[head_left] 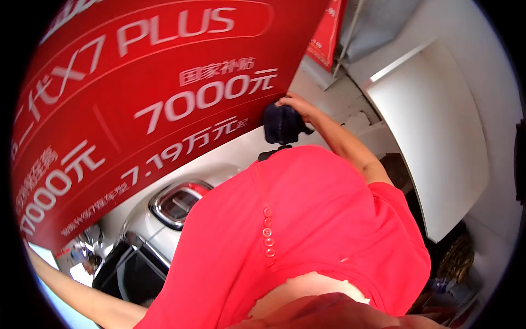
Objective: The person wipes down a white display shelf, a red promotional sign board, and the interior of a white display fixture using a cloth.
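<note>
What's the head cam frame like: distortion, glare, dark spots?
Head view: strong fisheye, black corners, lettering on the red banner slanted but its large characters readable; head view: bright highlight on the upper-left edge of the white panel; head view: dark cloth in the right hand nearly black, little fold detail.

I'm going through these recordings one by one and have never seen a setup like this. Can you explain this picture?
There is no machine: a person works with bare hands. The only picture comes from a camera on their head, looking down over their own red shirt. The right hand holds a bunched dark cloth by the lower edge of a large red sign reading "X7 PLUS". The left arm reaches toward the picture's left edge; the left hand is not visible. A white panel shows at right.
</note>
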A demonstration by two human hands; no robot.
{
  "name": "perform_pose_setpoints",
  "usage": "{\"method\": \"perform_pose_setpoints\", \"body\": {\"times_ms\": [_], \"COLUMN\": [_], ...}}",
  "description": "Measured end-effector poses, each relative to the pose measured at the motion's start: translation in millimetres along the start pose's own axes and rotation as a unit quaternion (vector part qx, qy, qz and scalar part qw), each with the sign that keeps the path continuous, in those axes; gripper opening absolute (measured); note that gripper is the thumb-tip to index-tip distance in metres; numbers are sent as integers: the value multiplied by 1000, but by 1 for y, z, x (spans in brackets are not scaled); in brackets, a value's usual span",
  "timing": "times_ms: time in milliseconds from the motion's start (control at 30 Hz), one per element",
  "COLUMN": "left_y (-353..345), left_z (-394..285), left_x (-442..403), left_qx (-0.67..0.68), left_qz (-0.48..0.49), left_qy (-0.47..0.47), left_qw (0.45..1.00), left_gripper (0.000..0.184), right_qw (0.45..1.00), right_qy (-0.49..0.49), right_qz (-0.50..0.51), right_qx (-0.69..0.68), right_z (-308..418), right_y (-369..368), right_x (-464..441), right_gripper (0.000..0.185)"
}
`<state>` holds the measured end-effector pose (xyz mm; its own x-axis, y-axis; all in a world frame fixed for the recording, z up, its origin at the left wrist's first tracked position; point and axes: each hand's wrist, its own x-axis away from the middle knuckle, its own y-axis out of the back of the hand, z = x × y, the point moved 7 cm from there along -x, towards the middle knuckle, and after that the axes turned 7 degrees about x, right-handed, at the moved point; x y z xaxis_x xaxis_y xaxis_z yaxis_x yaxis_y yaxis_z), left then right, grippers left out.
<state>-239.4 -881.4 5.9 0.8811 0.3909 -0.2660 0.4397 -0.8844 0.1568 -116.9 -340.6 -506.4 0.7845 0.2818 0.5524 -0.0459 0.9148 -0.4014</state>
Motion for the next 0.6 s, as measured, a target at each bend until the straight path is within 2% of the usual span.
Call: {"method": "perform_pose_setpoints", "body": {"times_ms": [267,400,533,600], "left_y": [-7,-11,-12,-13], "left_z": [81,119,144,156], "left_x": [8,2,5,4], "left_qx": [66,89,99,91], "left_qz": [25,37,29,28], "left_qy": [19,39,62,74], "left_qw": [997,995,993,993], "left_gripper": [38,37,37,37], "right_qw": [979,971,974,971], "right_qy": [182,215,174,211], "right_qz": [-85,-100,-135,-111], "right_qx": [35,43,51,30], "right_z": [66,81,91,99], "right_y": [16,22,30,27], "right_x": [39,71,88,95], "right_gripper": [58,59,59,58]}}
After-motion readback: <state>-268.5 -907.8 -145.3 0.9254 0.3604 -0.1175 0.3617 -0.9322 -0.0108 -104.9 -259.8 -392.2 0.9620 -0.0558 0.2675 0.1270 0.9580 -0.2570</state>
